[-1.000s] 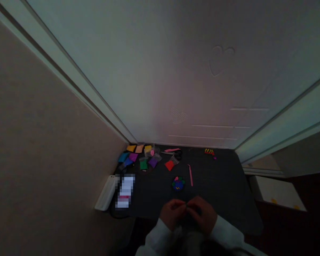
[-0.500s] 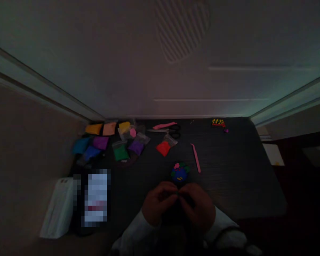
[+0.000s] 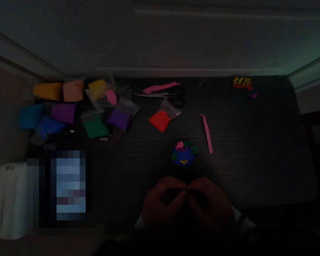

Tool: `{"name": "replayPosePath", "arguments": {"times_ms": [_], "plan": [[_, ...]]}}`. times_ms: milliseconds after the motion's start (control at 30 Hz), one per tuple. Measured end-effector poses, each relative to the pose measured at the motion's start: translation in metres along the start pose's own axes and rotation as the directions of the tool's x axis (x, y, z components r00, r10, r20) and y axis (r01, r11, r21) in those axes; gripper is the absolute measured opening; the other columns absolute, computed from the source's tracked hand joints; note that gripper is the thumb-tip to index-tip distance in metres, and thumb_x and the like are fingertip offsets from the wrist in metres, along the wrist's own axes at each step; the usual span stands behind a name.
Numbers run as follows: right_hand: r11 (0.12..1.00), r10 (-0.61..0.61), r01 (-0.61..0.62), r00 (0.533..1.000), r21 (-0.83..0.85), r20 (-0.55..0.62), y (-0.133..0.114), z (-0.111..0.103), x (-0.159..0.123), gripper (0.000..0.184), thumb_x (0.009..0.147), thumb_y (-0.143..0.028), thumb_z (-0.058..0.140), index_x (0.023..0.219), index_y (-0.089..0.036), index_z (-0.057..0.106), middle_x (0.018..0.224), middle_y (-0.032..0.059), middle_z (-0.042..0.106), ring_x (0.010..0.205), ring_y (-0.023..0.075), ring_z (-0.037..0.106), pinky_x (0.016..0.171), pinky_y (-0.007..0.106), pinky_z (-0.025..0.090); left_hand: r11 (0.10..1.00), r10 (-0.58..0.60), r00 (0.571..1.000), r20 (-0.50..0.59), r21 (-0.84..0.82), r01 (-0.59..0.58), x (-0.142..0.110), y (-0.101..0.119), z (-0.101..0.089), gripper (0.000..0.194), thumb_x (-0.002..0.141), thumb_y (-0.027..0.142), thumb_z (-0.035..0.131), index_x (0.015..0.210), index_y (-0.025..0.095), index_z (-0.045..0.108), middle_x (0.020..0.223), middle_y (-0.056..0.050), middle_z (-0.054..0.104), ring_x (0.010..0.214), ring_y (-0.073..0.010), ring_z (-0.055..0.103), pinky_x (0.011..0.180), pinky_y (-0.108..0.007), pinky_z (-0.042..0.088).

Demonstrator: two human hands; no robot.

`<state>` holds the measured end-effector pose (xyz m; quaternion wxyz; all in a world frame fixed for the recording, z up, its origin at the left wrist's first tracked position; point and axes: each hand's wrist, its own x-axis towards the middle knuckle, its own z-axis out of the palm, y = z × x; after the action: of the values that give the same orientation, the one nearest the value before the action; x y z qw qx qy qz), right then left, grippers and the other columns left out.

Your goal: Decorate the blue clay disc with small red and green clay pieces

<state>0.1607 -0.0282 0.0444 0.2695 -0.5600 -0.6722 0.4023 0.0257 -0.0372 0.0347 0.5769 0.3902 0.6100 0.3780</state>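
My left hand [image 3: 162, 202] and my right hand [image 3: 212, 204] meet at the fingertips near the front of the table. Both are closed in a pinch. Whatever sits between them is tiny and dark, maybe greenish, and the dim light hides its shape. Just beyond the fingers lies a round blue clay piece [image 3: 185, 157] with green leaf shapes, a pink flower, small red bits and yellow strips on it. Neither hand touches it. Pink curved tweezers [image 3: 207, 135] rest to its right. A bag of red clay [image 3: 160, 121] lies farther back.
Several clay packs, among them a green one [image 3: 96, 127] and a purple one [image 3: 120, 118], lie at left. Black-handled scissors [image 3: 156, 95] and a pink tool [image 3: 161, 87] are near the wall. A yellow-and-red clay piece [image 3: 242, 83] sits back right. A blurred-out lit screen [image 3: 70, 185] is front left.
The view has tilted down and come closer, so the table things look larger, and the picture is darker. My hands stay pinched together in front of the blue clay piece.
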Motion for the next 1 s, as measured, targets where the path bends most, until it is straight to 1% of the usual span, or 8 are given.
{"name": "replayPosePath", "arguments": {"times_ms": [67,167,300,433,600,800,900,1000], "plan": [[1.0,-0.014,0.014,1.0,-0.018,0.002,0.002,-0.002,-0.002,0.01,0.07,-0.013,0.052,0.077,-0.017,0.057,0.07,0.003,0.06,0.066,0.0142,0.055,0.058,0.028,0.044,0.998,-0.069,0.998,-0.003,0.002,0.069,-0.003,-0.001,0.002,0.009,0.062,0.012,0.059,0.07,0.016,0.061,0.072,-0.003,0.064,0.068,-0.0121,0.061,0.061,-0.019,0.049],[0.997,-0.049,0.051,0.998,-0.05,0.028,0.004,-0.001,-0.002,0.011,0.07,-0.012,0.053,0.079,-0.017,0.058,0.07,0.0024,0.061,0.066,0.0137,0.055,0.059,0.028,0.044,0.979,-0.196,0.98,-0.045,-0.058,0.193,-0.007,-0.002,0.003,0.017,0.064,0.014,0.059,0.08,0.017,0.06,0.074,-0.002,0.066,0.067,-0.0114,0.062,0.061,-0.018,0.05],[0.998,-0.051,0.051,0.999,-0.038,0.014,0.008,0.001,0.0,0.009,0.07,-0.013,0.054,0.077,-0.017,0.058,0.069,0.002,0.061,0.065,0.0135,0.055,0.059,0.027,0.044,0.964,-0.257,0.963,-0.08,-0.089,0.25,-0.007,-0.006,0.001,0.02,0.063,0.015,0.06,0.082,0.017,0.059,0.071,0.0,0.067,0.066,-0.0111,0.063,0.06,-0.017,0.05],[0.998,-0.066,0.067,0.996,-0.015,0.053,0.014,0.002,0.003,0.009,0.07,-0.014,0.056,0.078,-0.018,0.058,0.069,0.0009,0.062,0.065,0.0126,0.055,0.059,0.026,0.044,0.966,-0.259,0.963,-0.071,-0.02,0.259,-0.003,-0.01,-0.004,0.015,0.064,0.017,0.06,0.078,0.019,0.061,0.07,0.001,0.068,0.065,-0.0102,0.063,0.059,-0.015,0.05],[0.997,-0.069,0.072,0.992,-0.024,0.103,0.021,0.0,0.005,0.01,0.071,-0.014,0.057,0.08,-0.018,0.058,0.07,0.0001,0.063,0.065,0.0117,0.055,0.059,0.024,0.045,0.966,-0.233,0.973,0.009,0.117,0.23,0.003,-0.008,-0.012,0.011,0.069,0.019,0.055,0.075,0.022,0.064,0.074,0.002,0.067,0.069,-0.0098,0.062,0.063,-0.016,0.049],[0.998,-0.037,0.042,0.992,-0.037,0.125,0.024,0.001,0.008,0.009,0.075,-0.016,0.052,0.081,-0.019,0.058,0.07,-0.0001,0.062,0.066,0.0114,0.056,0.061,0.023,0.045,0.97,-0.237,0.954,0.182,-0.012,0.243,0.008,-0.015,-0.016,0.023,0.068,0.018,0.058,0.09,0.02,0.061,0.087,-0.002,0.065,0.079,-0.0129,0.061,0.071,-0.022,0.05],[0.998,-0.023,0.028,0.994,-0.048,0.107,0.023,0.001,0.009,0.009,0.075,-0.017,0.052,0.08,-0.02,0.059,0.069,-0.0003,0.063,0.065,0.0116,0.056,0.06,0.024,0.046,0.98,-0.196,0.963,0.187,-0.007,0.201,0.009,-0.016,-0.015,0.022,0.068,0.018,0.058,0.09,0.019,0.061,0.089,-0.003,0.063,0.079,-0.0127,0.061,0.07,-0.022,0.05],[0.998,-0.046,0.049,0.995,-0.033,0.088,0.022,0.001,0.009,0.011,0.075,-0.016,0.052,0.081,-0.019,0.059,0.071,0.0005,0.064,0.066,0.0119,0.057,0.06,0.024,0.046,0.983,-0.172,0.97,0.172,0.096,0.157,0.009,-0.013,-0.015,0.016,0.068,0.02,0.058,0.084,0.019,0.062,0.081,-0.002,0.062,0.072,-0.0114,0.06,0.065,-0.02,0.049]]}}
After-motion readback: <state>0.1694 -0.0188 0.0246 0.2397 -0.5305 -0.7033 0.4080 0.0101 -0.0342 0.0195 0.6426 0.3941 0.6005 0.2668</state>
